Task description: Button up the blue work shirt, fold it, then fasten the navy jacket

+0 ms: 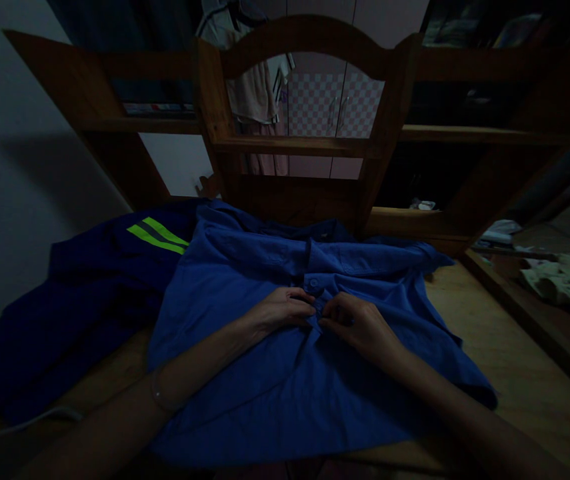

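Left hand (281, 309) and right hand (363, 325), pinching, partly hide the blue shirt (305, 380).

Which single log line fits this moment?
left hand: pinching shirt; right hand: pinching shirt; button: beyond hands; shirt: spread on wood; jacket: left of shirt

Head view: taken from above the near side of the table (495, 347), aimed forward and down
Left hand (282, 308) and right hand (359, 323): seen close, near mid-frame, from the wrist side
Blue garment (235, 400): looked down upon at close range
Wooden shelf (299, 200): faced beyond, farther off
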Motion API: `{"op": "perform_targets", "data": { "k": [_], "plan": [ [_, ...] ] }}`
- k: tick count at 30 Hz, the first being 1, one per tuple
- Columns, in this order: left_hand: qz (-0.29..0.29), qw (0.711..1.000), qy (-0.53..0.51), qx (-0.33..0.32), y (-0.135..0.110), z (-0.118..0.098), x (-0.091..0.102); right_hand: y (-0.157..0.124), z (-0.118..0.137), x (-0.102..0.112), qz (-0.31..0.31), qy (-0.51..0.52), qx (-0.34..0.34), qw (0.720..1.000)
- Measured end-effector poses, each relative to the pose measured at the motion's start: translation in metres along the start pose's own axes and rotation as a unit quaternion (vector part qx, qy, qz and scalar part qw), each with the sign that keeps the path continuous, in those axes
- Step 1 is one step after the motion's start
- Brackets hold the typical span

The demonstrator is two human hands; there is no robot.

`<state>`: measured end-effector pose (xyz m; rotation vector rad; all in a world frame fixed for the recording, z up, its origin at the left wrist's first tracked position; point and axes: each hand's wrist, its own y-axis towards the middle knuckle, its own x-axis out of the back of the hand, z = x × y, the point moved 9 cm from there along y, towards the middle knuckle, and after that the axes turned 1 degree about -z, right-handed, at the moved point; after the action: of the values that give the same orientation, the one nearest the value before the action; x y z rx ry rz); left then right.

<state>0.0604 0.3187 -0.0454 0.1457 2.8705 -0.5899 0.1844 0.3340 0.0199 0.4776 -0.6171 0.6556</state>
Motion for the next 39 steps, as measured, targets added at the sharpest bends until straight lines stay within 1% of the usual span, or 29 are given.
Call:
{"op": "perform_targets", "data": {
  "k": [4,8,14,17,23,28,32,35,39],
  "plan": [
    [-0.003,1.0,-0.006,0.008,0.001,0.002,0.001,0.0,0.002,-0.001,0.0,0.005,0.007,1.0],
    [0.015,0.999,-0.038,0.007,0.005,0.004,0.001,-0.001,0.006,-0.001,0.004,0.02,0.016,1.0],
    [0.008,0.999,-0.046,0.019,0.006,0.008,0.005,-0.002,0.004,-0.002,0.02,0.039,-0.012,0.999],
    [0.017,0.999,-0.047,0.022,0.004,0.006,0.001,-0.001,0.002,-0.004,0.022,0.044,-0.019,0.999],
    [0.037,0.998,-0.036,0.029,-0.001,0.002,-0.004,-0.002,0.0,-0.006,0.008,0.029,0.006,1.0],
    [0.071,0.997,-0.03,0.013,-0.005,-0.003,-0.01,-0.004,0.004,-0.005,-0.003,-0.008,0.038,0.999],
    [0.093,0.995,-0.009,-0.02,-0.004,-0.005,-0.012,-0.004,0.007,-0.006,-0.002,-0.022,0.058,0.998],
    [0.094,0.995,0.022,-0.04,-0.003,-0.007,-0.011,-0.004,0.009,-0.006,-0.001,-0.026,0.063,0.998],
    [0.1,0.992,0.051,-0.049,-0.005,-0.011,-0.014,-0.007,0.012,-0.007,0.002,-0.032,0.068,0.997]
  ]
}}
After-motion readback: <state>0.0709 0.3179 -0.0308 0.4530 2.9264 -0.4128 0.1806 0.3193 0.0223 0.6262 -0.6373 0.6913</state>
